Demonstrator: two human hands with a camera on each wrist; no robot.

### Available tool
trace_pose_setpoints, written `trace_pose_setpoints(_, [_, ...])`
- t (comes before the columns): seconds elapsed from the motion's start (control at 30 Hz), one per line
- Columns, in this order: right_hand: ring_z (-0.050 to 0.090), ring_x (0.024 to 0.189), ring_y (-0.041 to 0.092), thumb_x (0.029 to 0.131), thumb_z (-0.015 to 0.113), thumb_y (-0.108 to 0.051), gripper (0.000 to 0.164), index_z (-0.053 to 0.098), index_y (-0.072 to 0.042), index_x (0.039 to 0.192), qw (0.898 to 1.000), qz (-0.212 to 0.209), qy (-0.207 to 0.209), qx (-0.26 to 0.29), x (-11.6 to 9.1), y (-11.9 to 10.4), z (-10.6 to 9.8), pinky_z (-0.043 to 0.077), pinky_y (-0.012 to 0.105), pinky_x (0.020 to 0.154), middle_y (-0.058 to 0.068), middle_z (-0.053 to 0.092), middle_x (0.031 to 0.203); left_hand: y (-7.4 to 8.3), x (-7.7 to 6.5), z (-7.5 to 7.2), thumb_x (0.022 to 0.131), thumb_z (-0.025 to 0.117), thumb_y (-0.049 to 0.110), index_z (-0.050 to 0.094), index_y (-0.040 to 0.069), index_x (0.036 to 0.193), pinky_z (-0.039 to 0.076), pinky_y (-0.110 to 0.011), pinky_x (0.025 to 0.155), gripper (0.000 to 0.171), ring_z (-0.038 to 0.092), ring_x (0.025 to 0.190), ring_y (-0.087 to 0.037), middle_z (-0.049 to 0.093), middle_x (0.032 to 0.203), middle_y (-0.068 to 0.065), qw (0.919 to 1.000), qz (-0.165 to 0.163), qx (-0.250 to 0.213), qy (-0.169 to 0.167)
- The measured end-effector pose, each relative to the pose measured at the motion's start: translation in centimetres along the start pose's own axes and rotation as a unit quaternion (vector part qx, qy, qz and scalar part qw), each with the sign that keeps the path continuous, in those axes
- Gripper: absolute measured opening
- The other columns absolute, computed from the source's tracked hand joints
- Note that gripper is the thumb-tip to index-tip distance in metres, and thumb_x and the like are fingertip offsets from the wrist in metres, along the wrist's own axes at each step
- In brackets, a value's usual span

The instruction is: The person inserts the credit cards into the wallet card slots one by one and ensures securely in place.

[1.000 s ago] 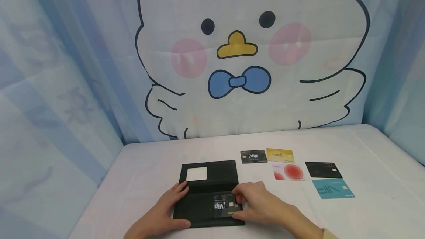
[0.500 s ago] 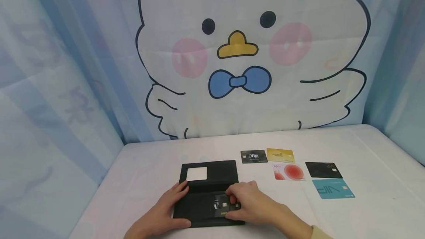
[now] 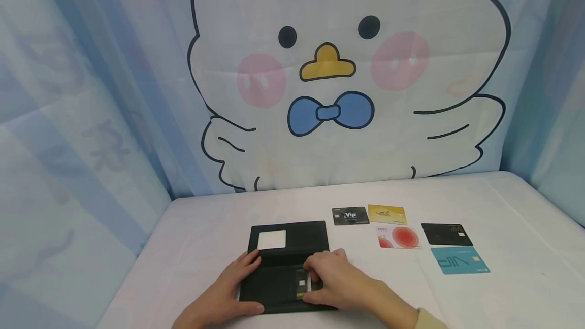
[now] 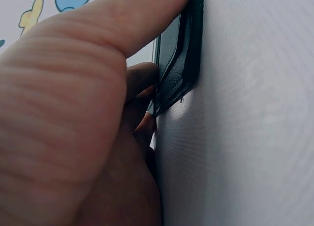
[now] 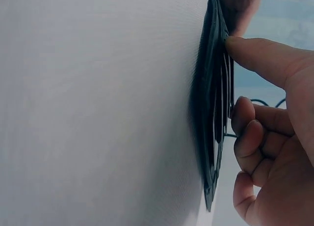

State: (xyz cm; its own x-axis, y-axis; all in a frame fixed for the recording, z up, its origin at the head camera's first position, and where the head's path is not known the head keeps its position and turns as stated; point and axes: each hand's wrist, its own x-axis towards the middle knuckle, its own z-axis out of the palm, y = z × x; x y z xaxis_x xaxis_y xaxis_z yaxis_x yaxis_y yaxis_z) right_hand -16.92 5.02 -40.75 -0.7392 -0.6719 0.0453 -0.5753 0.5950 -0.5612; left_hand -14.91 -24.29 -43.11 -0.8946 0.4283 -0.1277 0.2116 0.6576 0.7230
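A black card wallet [image 3: 269,283] lies unfolded on the white table, a white label [image 3: 271,239] on its upper panel. My left hand [image 3: 228,288] rests over the wallet's left edge, fingers extended near the fold and thumb on the lower panel. In the left wrist view its thumb [image 4: 147,14] reaches onto the wallet. My right hand [image 3: 335,281] holds a black card [image 3: 300,283] by its long edges between thumb and forefinger, at the right of the lower panel. The card's left part is hidden in the wallet. Several layered slot edges [image 5: 224,98] show in the right wrist view.
Several cards lie on the table [image 3: 516,237] right of the wallet: a black Vip card [image 3: 350,216], a gold card [image 3: 387,214], a white-and-red card [image 3: 398,237], another black card [image 3: 447,234] and a teal card [image 3: 460,260]. A curtain with a cartoon bird [image 3: 347,151] hangs behind.
My right hand has moved left over the wallet with the black card, and the card's Vip lettering has gone out of sight. My left hand has stayed in place.
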Motion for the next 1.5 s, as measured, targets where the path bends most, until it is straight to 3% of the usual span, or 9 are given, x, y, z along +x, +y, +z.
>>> trace_pose_setpoints(0.53, [0.049,0.084,0.005,0.084,0.082,-0.038,0.043,0.069,-0.009,0.113,0.999,0.029,-0.025,-0.006,0.8,-0.3,0.2,0.035,0.041,0.084,-0.015,0.051,0.077,0.0,0.0,0.0,0.081,0.084,0.043,0.042,0.004,0.154,0.014,-0.073,0.111,0.092,0.010,0.150,-0.046,0.024,0.165,-0.009,0.9998,-0.016,-0.005,-0.005])
trace_pose_setpoints(0.7, [0.050,0.086,0.005,0.083,0.082,-0.042,0.048,0.067,-0.011,0.117,0.999,0.032,-0.023,-0.016,0.3,0.0,0.1,0.035,0.043,0.086,-0.015,0.053,0.085,0.0,0.0,0.1,0.081,0.084,0.043,0.042,0.004,0.154,0.014,-0.073,0.111,0.092,0.010,0.150,-0.046,0.024,0.165,-0.010,0.9997,-0.022,-0.008,-0.005])
trace_pose_setpoints(0.93, [0.051,0.091,0.010,0.082,0.083,-0.043,0.060,0.063,-0.009,0.127,0.998,0.056,0.004,-0.002,-1.0,1.0,-1.1,0.037,0.045,0.086,-0.013,0.052,0.087,-0.1,-0.1,0.1,0.081,0.084,0.043,0.041,0.004,0.154,0.014,-0.072,0.112,0.093,0.009,0.150,-0.045,0.023,0.166,-0.010,0.9997,-0.023,-0.005,-0.001])
trace_pose_setpoints(1.5, [0.057,0.095,0.014,0.081,0.086,-0.034,0.052,0.066,-0.013,0.125,0.984,0.125,0.102,-0.075,-4.7,5.1,-5.2,0.045,0.049,0.089,-0.007,0.061,0.101,0.1,0.0,0.0,0.081,0.084,0.044,0.042,0.003,0.153,0.014,-0.072,0.112,0.093,0.010,0.150,-0.045,0.024,0.165,-0.010,0.9999,-0.014,-0.003,0.001])
